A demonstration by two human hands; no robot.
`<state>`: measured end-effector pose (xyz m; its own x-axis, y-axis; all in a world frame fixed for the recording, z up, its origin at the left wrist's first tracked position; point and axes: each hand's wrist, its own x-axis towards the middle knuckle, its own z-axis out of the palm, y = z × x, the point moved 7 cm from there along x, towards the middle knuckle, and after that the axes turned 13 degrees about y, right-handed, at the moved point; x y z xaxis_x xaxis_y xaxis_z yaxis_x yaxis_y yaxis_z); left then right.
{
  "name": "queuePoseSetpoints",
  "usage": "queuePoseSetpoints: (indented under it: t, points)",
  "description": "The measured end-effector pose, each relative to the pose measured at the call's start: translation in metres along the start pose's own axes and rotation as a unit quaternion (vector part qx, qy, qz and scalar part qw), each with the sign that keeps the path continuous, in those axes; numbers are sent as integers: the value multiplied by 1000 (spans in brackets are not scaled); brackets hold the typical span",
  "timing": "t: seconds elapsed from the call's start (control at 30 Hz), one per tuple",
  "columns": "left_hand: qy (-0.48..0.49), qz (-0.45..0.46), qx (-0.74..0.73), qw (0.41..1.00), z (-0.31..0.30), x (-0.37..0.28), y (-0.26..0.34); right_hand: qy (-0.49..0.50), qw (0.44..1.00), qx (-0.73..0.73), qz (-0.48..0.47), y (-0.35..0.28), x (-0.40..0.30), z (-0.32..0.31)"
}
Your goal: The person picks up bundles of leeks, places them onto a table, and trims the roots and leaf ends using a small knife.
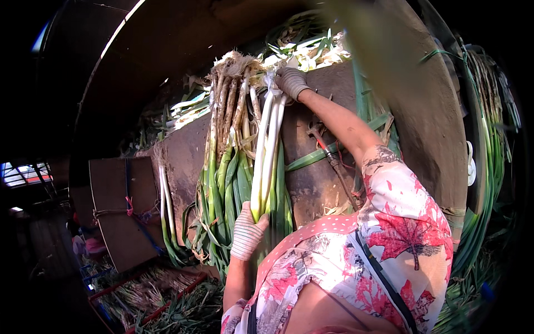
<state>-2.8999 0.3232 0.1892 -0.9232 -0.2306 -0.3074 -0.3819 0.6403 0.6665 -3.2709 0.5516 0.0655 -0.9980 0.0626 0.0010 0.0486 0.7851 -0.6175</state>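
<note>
Several peeled leeks or large green onions (pixel 269 137) with white shanks lie in front of me, root ends away from me. My left hand (pixel 249 231), in a striped knit glove, is closed around their green part. My right hand (pixel 290 81), gloved alike, is at their far root ends, beside some white material; whether its fingers grip anything cannot be told. Just left of them lies a bunch of unpeeled stalks (pixel 227 108) with soil-stained shanks and tangled roots. A few white stalks (pixel 167 200) lie separately at the left.
A metal tool with a red part (pixel 325 148) lies right of the leeks. Trimmings (pixel 317 52) are heaped at the back. A cardboard panel (pixel 121 208) tied with cord stands left, above a red-edged crate (pixel 154 313) of stalks. More long stalks (pixel 488 158) are at the far right.
</note>
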Motion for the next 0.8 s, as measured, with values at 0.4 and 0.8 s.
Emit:
queuePoseSetpoints:
  t: [0.4,0.8]
  points:
    - [-164,-258,-467,830,-10,-9,20,-6,964,204,-169,-25,-41,-5]
    - [-81,-313,-533,782,-18,-42,26,-4,985,-73,-159,-35,74,52]
